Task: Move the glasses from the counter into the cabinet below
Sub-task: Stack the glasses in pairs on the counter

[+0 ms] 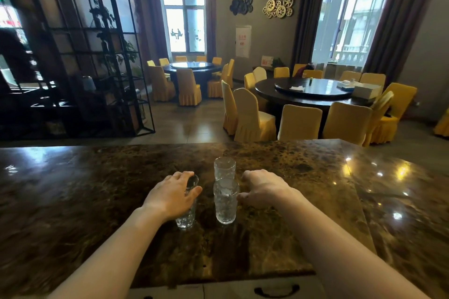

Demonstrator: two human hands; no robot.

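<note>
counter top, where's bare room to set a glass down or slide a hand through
The counter is bare left of the left hand and right of the right hand, out to its edges. The near strip between the forearms is free too. The middle is crowded: the left glass, near glass and far glass stand in tight gaps between the hands.

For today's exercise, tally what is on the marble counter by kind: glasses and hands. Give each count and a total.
Glasses: 3, namely the left glass, the near glass and the far glass.
Hands: 2, namely the left hand and the right hand.
Total: 5
</note>
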